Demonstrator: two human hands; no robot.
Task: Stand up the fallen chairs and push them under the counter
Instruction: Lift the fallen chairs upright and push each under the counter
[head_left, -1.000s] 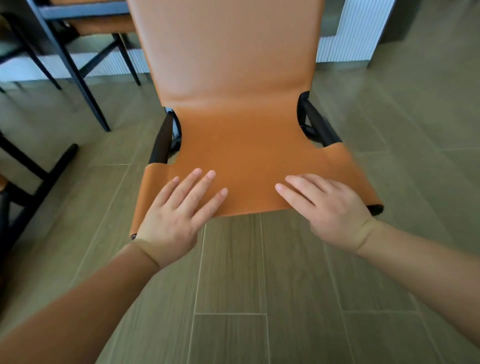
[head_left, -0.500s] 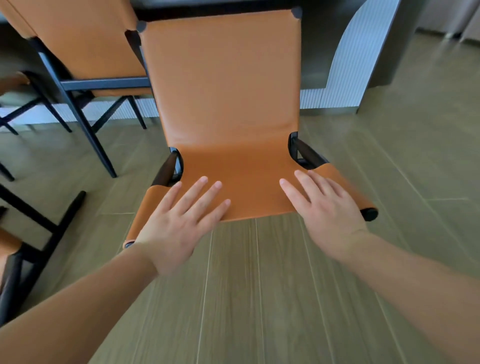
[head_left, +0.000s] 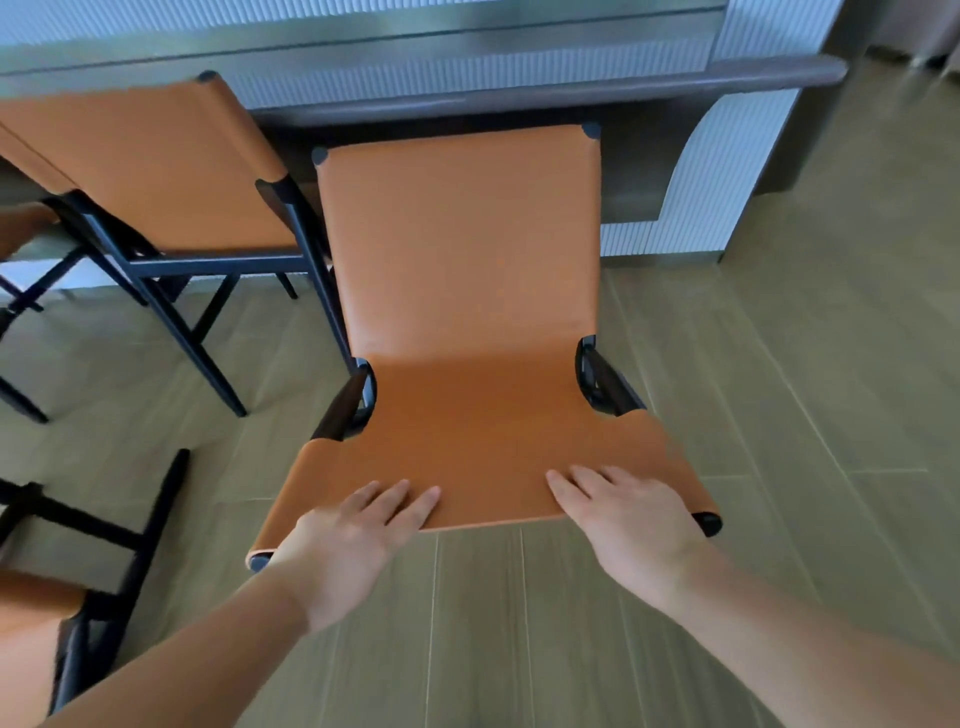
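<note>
An orange leather chair (head_left: 467, 312) with a black frame stands upright in front of me, its backrest close to the dark counter edge (head_left: 571, 88). My left hand (head_left: 353, 540) lies flat on the front left of the seat, fingers straight. My right hand (head_left: 623, 519) lies flat on the front right of the seat, fingers straight. A second orange chair (head_left: 156, 166) stands upright to the left, against the counter. A third chair (head_left: 36, 623) lies fallen at the lower left, its black legs pointing right.
The counter has a ribbed white base (head_left: 717, 171) that curves down to the right of the chair. Wood-look floor tiles (head_left: 805, 415) stretch to the right and toward me. Another chair's legs (head_left: 21, 312) show at the far left edge.
The chair has slid away from me toward the counter, and my view has lifted so the counter top shows. Both hands stay flat on the seat's front edge.
</note>
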